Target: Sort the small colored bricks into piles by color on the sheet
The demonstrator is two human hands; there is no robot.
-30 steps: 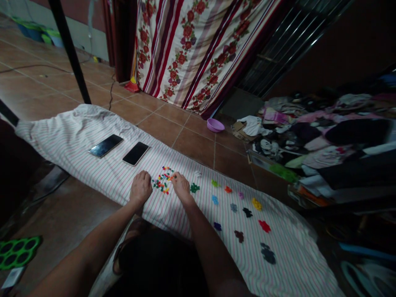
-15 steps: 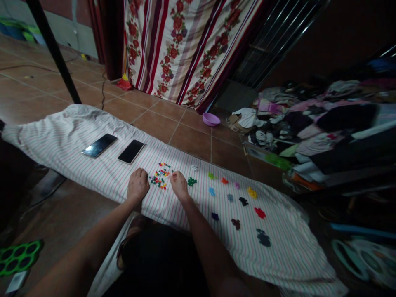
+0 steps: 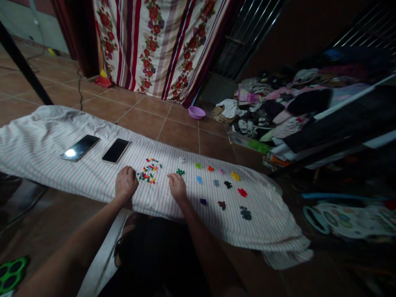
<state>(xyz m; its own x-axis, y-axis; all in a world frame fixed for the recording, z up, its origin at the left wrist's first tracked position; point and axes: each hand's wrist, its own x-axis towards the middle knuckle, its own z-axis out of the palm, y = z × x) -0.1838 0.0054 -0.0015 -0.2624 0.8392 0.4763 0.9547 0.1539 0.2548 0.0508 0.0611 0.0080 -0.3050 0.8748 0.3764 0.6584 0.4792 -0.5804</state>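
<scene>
My left hand (image 3: 126, 182) rests on the striped cloth, fingers curled under, beside a mixed scatter of small coloured pieces (image 3: 150, 169). Whatever its fingers may hold is hidden. My right hand (image 3: 177, 186) is pinched closed just short of a small heap of green pieces (image 3: 180, 172); anything between its fingertips is too small to make out. White pieces (image 3: 182, 159) lie behind the green ones. Further right are single-colour heaps, among them light green (image 3: 198, 165), orange (image 3: 210, 168), light blue (image 3: 199, 179), yellow (image 3: 235, 175), red (image 3: 242, 192), brown (image 3: 222, 205) and dark grey (image 3: 246, 213).
Two phones (image 3: 79, 147) (image 3: 116, 150) lie left on the striped cloth (image 3: 173, 206). Beyond its far edge, a purple basin (image 3: 197, 112) stands on the tiled floor near a floral curtain (image 3: 154, 45). Clothes are piled (image 3: 278, 103) at the right.
My right hand has left the mixed pieces and moved right, toward the green heap. My left hand stays beside the scatter. The whole view has shifted, so things appear further left.
</scene>
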